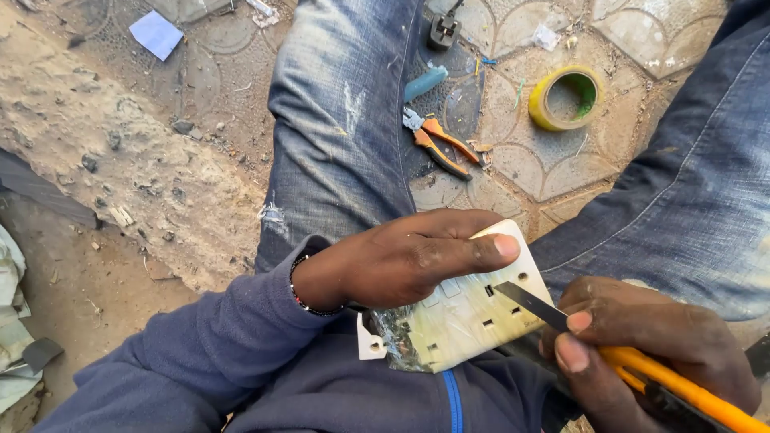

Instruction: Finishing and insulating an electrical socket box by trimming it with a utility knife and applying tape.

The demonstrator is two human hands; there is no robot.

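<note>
My left hand grips a white double wall socket plate, fingers laid over its top edge and thumb along the front. One end of the plate looks scorched and wrapped in clear film. My right hand holds a utility knife with a yellow and black handle. Its thin blade rests on the plate's face near a screw hole. Both hands sit above my lap, between my jean-clad legs.
On the patterned paved ground between my legs lie orange-handled pliers, a yellow tape roll, a blue-handled tool and a black plug. A rough concrete kerb runs along the left, with a blue paper scrap beyond.
</note>
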